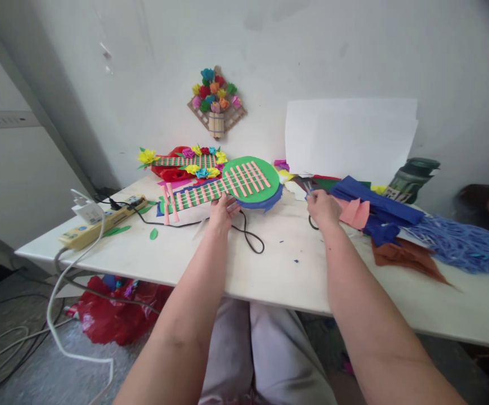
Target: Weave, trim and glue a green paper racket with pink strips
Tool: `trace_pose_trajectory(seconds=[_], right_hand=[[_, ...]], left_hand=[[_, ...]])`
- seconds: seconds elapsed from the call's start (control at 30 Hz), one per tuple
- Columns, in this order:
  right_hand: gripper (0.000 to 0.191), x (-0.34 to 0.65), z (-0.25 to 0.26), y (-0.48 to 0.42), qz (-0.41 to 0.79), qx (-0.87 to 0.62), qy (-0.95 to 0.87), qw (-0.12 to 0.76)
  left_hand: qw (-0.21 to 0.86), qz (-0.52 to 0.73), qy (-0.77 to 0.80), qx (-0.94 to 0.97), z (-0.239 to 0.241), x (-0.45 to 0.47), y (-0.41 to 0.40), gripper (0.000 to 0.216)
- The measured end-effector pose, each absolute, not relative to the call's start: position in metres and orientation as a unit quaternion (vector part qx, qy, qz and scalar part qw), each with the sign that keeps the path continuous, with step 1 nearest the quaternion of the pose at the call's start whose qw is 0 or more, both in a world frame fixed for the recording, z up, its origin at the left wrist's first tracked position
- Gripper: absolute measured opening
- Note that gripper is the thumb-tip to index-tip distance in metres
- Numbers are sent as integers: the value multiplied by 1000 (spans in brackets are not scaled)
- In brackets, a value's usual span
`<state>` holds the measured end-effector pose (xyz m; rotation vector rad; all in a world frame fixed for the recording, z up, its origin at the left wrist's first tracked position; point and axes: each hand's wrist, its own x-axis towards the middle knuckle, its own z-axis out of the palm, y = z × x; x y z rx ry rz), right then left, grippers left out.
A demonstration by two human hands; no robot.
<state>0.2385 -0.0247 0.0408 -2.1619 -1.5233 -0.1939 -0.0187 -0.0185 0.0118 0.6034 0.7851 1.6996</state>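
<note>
A paper lute-like instrument (250, 194) with a round green body, pink strips, thin strings and blue paper along its lower edge is in front of me. My left hand (223, 209) is closed on the lower edge of its neck, propping it slightly off the white table (269, 270). To the right, my right hand (323, 207) is closed around what look like scissors (309, 188). Their grey metal tips stick up past the fingers; the rest is mostly hidden. Folded blue crepe paper (377, 199) and pink paper (354, 212) lie beside that hand.
A flower-trimmed red instrument (185, 163) lies behind. On the left is a power strip (101, 222) with a white charger (89, 212); a black cord (252, 242) loops across the table. Blue yarn (463, 244), brown paper (408, 261) and a green bottle (413, 180) are at right.
</note>
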Motion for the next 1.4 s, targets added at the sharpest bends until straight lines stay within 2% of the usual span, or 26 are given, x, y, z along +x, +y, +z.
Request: trace_pose_trajectory(seconds=[0.1,0.33,0.47,0.57,0.77,0.83,0.93,1.03,1.07,1.2,1.27,1.4], right_hand=[[38,225,46,-28,-95,-744,-602,273],[32,187,42,-40,-131,-599,-744,264],[33,179,41,-43,-126,-574,-764,266],[35,182,44,-43,-81,-571,-764,291],[29,203,52,-44,175,-492,-790,321],[33,208,53,-45,226,-486,-779,325],[41,213,50,-41,243,-502,-766,319],[22,215,43,-32,194,-584,-735,285],[21,216,40,-28,171,-613,-715,289],[35,222,34,-18,192,-608,-654,407],[36,227,32,-15,167,-652,-631,386],[25,234,25,-15,132,-734,-619,247]], left_hand=[[556,721,330,249,12,-19,-19,31],[543,732,334,239,13,-18,-18,31],[540,734,336,237,13,-18,-17,26],[535,743,322,240,13,-18,-17,27],[514,766,322,214,15,-20,-15,24],[505,774,319,210,15,-21,-15,27],[495,782,313,215,14,-22,-15,34],[495,783,309,218,13,-22,-15,35],[494,784,308,215,13,-22,-15,34],[491,789,306,207,14,-21,-16,30],[490,789,308,207,14,-21,-16,29],[484,789,312,212,13,-21,-15,29]])
